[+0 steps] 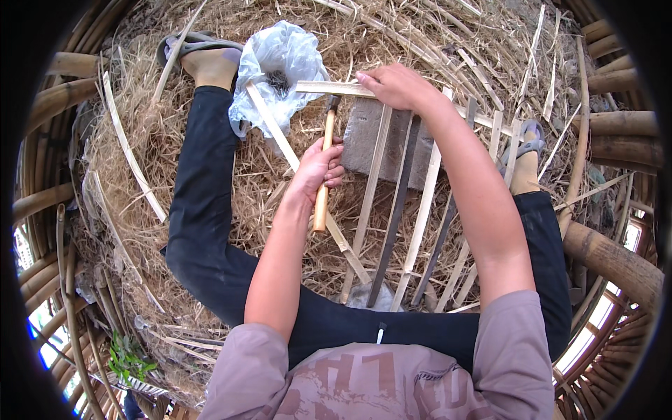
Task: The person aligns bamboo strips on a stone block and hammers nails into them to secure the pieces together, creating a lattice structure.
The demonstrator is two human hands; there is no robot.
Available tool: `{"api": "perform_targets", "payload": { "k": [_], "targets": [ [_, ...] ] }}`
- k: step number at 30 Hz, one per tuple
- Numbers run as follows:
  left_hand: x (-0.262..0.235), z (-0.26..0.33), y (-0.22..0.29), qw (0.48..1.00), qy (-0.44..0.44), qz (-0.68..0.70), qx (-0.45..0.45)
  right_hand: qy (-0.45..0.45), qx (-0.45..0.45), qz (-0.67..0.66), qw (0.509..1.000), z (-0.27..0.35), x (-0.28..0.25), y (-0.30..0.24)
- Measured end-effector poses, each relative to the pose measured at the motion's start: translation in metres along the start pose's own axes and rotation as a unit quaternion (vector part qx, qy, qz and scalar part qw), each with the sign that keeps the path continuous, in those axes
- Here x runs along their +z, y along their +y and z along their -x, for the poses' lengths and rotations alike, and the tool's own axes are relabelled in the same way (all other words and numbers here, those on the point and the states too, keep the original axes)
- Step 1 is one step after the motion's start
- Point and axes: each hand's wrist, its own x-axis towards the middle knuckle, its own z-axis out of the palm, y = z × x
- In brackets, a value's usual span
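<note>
Centrally in the frame, the fingers of the left hand (318,168) are curled tightly around the pale wooden handle of a hammer (324,164), whose dark head is held up near the frame's upper middle, just beside a white plastic bag (280,63). The right hand (399,85), slightly right of centre near the top, is closed in a pinch on the end of a flat bamboo strip (329,87) that is laid crosswise, its fingertips pressed onto the strip's upper face. Beneath that strip a grey stone block (364,143) is seen, and over it several long bamboo slats (420,217), some pale and some dark, are laid side by side, running down toward the lower middle of the frame. Black trousers and a sandalled foot (206,59) are seen at the upper left, another foot (525,164) at the right. Dry straw (147,140) is spread all around, and thick bamboo poles (612,262) are curved along both edges of the frame.
</note>
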Motion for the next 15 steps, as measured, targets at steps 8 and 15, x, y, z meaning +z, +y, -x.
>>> {"api": "perform_targets", "payload": {
  "k": [8,15],
  "targets": [
    [0.004,-0.005,-0.003,0.998,0.038,-0.044,0.017,-0.030,0.057,-0.076,0.995,0.002,-0.006,-0.002],
    [-0.009,-0.003,0.009,0.996,-0.013,-0.083,0.025,-0.027,0.067,-0.081,0.994,-0.005,-0.002,0.008]
  ]
}}
